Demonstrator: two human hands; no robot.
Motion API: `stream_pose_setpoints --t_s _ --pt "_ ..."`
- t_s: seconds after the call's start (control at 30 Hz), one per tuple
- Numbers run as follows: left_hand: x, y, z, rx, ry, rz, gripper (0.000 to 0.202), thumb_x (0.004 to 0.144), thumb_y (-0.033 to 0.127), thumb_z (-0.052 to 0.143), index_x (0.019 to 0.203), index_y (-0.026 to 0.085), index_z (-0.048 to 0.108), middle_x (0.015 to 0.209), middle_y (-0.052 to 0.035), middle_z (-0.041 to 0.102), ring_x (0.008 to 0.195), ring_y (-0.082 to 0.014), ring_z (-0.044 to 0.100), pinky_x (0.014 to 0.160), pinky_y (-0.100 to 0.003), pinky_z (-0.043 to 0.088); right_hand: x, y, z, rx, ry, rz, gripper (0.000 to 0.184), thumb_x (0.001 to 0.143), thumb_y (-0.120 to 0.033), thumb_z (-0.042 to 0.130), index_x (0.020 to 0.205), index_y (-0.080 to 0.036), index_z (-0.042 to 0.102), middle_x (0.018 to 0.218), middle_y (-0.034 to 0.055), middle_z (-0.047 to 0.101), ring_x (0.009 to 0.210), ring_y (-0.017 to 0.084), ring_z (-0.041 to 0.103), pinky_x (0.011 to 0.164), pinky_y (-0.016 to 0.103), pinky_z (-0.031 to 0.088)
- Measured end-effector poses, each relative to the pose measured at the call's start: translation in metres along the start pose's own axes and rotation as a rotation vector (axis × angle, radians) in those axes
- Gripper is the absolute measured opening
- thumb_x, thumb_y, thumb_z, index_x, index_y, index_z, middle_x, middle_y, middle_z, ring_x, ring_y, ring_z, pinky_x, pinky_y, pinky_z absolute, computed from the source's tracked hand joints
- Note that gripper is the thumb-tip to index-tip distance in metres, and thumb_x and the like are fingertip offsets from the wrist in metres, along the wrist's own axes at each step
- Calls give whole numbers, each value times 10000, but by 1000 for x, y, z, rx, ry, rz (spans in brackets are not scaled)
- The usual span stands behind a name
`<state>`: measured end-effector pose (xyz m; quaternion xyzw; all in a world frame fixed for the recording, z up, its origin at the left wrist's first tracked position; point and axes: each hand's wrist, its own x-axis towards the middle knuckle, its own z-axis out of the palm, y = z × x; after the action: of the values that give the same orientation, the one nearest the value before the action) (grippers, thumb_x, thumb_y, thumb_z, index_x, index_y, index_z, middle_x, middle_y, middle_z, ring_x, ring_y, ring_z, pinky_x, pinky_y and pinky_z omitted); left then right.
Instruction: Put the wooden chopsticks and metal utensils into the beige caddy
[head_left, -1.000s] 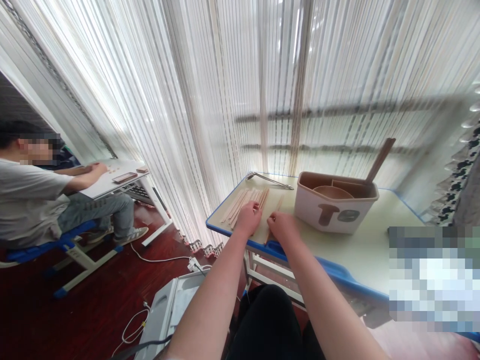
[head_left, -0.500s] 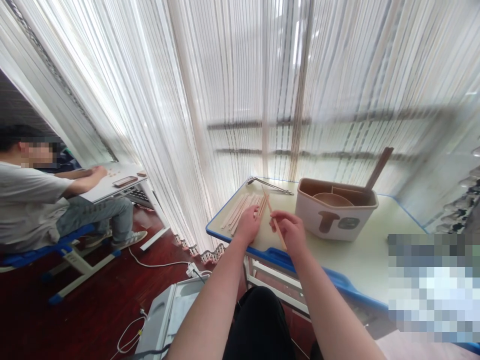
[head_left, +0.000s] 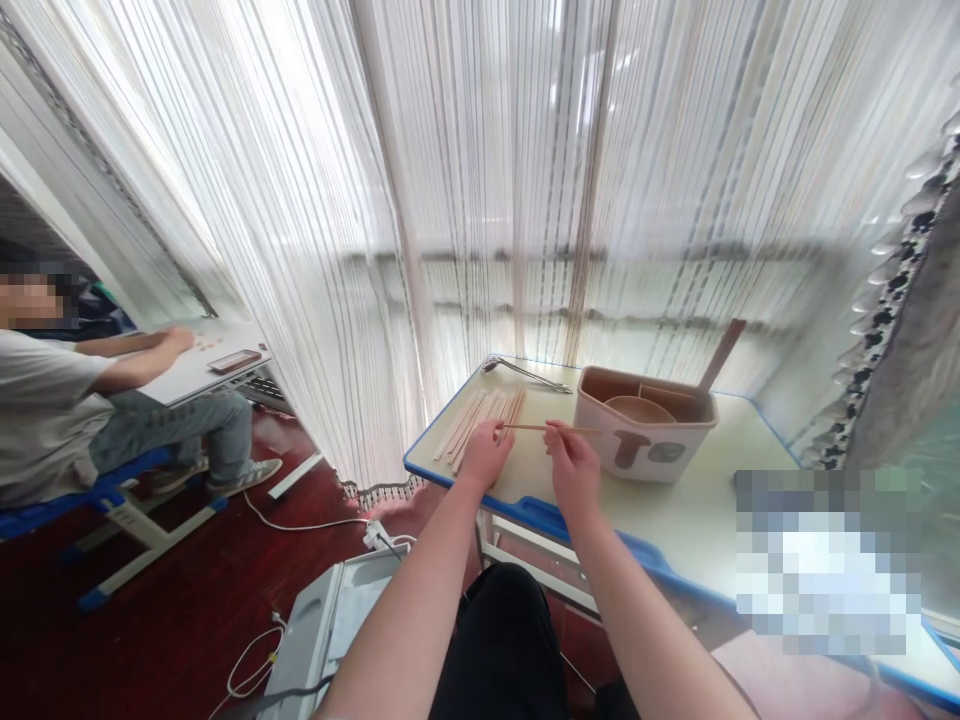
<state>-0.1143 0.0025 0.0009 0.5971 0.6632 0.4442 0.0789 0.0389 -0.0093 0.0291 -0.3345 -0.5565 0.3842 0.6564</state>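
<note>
Wooden stick (head_left: 531, 428), just below frame centre: left hand (head_left: 486, 456) and right hand (head_left: 574, 468) pinch it, each grip closed (apparently positioning; the next move wants steadiness).

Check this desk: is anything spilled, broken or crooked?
No spill or damage stands out on the desk. The brown bar looks askew, slanting up above the bin, but may be its handle. The sticks lie roughly side by side.
</note>
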Motion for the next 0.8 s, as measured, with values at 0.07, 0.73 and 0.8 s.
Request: stream_pose_setpoints --t_s 0.07,0.73,0.8 --pt "0 1 0 -1 13 7 384 779 324 537 1111 133 553 1049 -95 606 772 -143 566 750 -281 463 -6 -3 1 -160 -28 -164 211 809 -311 530 934 -193 653 907 73 627 825 177 577 725 335 475" --pt "-3 7 -5 40 173 78 223 833 312 449 848 163 615 800 -48 625 730 -139 563 696 -274 441 -3 -32 -19 -29 60 -160 162 772 -251 595 918 -203 644 963 75 659 870 199 625 794 389 522" --pt "-4 9 -5 52 217 103 204 821 314 472 846 164 607 809 -53 623 767 -153 562 710 -285 444 -1 -42 -21 -58 19 -182 168 765 -245 604 922 -208 647 954 74 663 890 205 621 812 397 517"
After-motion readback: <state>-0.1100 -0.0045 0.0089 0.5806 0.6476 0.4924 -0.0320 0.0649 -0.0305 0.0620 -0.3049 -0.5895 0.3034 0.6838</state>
